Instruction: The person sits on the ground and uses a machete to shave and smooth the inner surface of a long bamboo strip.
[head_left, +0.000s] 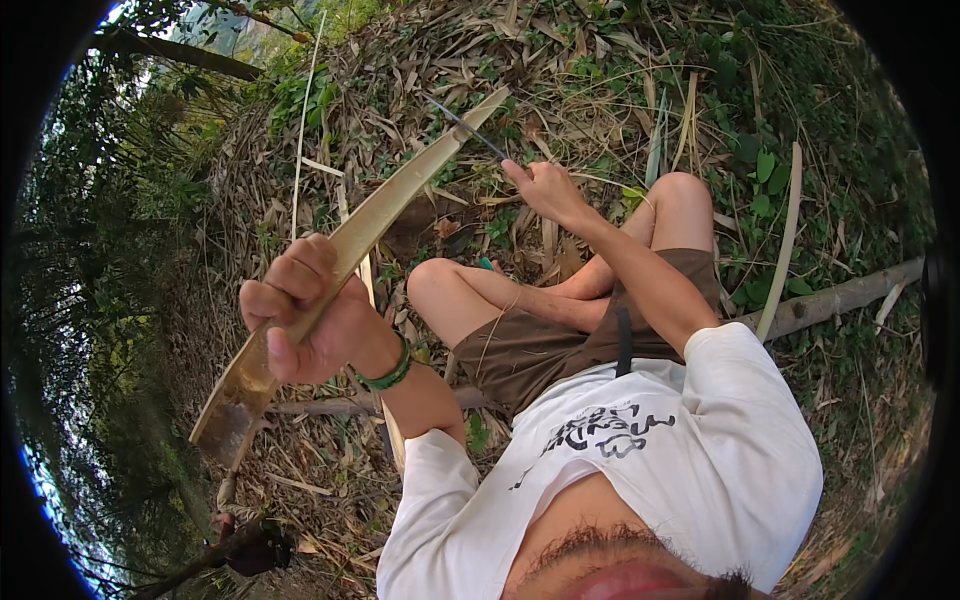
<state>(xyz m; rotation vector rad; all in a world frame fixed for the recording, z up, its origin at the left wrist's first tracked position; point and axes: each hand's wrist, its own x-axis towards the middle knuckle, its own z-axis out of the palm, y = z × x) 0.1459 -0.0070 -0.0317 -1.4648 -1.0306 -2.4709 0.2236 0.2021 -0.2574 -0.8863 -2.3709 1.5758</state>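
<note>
A long, pale split bamboo strip (395, 200) slants across the view, from the lower left to the upper middle. My left hand (318, 308) is wrapped round its lower part, the fingers curled over the edge. Beyond that hand, the strip's near end shows a hollow, brownish inner face. My right hand (548, 190) is closed on a knife, whose handle is hidden in the fist. The thin dark knife blade (480, 137) crosses the strip close to its narrow far end and appears to touch it.
My bent, crossed legs (560, 300) lie below the strip. Dry leaves and green plants cover the ground. A pale curved strip (784, 240) leans at the right, by a fallen branch (840, 297). Thin pale sticks (304, 135) lie left of the strip; a dark trunk (180, 54) juts in at upper left.
</note>
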